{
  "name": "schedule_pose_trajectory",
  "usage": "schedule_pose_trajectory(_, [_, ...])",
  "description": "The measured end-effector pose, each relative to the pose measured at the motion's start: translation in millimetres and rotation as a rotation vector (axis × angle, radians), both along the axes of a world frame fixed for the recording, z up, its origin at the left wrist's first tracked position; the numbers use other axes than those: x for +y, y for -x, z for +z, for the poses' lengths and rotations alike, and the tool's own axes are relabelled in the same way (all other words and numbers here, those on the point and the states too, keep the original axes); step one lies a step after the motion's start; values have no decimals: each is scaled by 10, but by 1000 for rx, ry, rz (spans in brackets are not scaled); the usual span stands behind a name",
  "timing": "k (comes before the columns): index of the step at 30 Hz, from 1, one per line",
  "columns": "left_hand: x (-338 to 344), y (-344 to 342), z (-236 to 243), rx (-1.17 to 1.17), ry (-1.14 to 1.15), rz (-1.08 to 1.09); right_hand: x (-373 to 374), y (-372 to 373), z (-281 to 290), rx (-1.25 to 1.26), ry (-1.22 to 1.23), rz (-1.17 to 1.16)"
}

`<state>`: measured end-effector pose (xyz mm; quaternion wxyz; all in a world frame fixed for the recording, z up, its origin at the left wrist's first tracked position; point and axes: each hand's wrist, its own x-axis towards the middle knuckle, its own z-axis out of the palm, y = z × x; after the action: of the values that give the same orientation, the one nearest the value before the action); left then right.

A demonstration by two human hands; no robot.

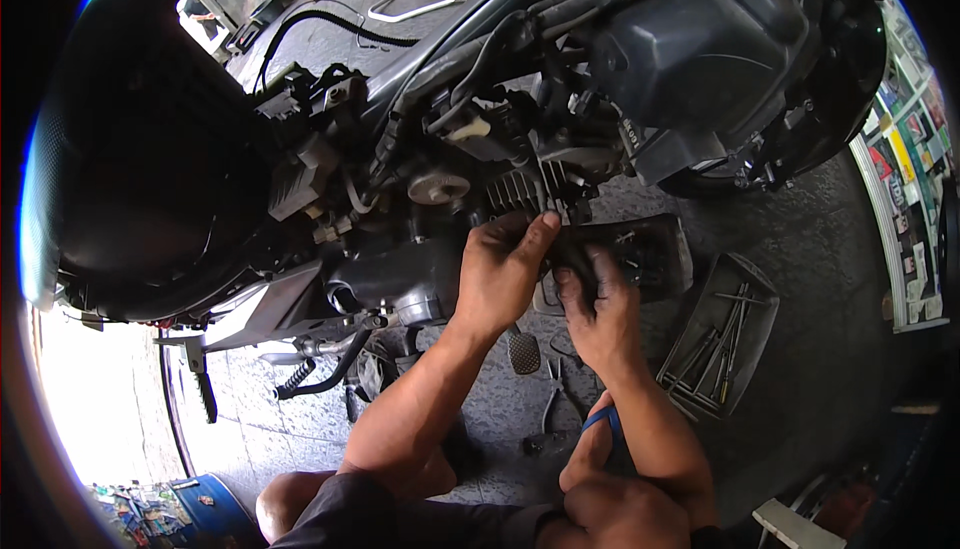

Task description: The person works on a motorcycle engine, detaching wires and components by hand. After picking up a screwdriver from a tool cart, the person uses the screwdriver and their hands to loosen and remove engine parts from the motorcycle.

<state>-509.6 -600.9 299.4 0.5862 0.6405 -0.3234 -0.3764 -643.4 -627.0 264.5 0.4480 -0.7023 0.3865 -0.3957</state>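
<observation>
A partly stripped motorcycle (390,279) stands across the view in front of me, its finned engine cylinder (515,191) bare. Just below those fins my left hand (500,274) is closed, the thumb pressed over the curled fingers. Close on its right, my right hand (602,314) is closed too, with thumb and fingers pinched together. Something dark lies between the two hands, but the fingers cover most of it and its kind does not show. Under the hands is the brake pedal (523,352), with a textured pad.
Right of my hands sits a black tray (683,254) with small dark parts. Beyond it, a metal tray (765,344) holds several long tools. Pliers (552,401) lie on the floor near my sandalled foot (597,439). A glass display case (905,209) stands at the right.
</observation>
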Motion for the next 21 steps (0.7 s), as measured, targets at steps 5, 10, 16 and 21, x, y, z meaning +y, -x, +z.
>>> schedule_pose_trajectory(5, [-21, -20, 16, -60, 8, -43, -165, 57, -2, 96, 537, -114])
schedule_pose_trajectory(10, [-9, -51, -11, -55, 10, -95, -188, 42, -21, -52, 235, 67])
schedule_pose_trajectory(16, [-34, -7, -21, -106, 42, -85, -355, 109, 13, -759, -1403, 427])
schedule_pose_trajectory(21, [-58, -79, -40, -156, -13, -73, -161, 51, -9, -443, -685, 180])
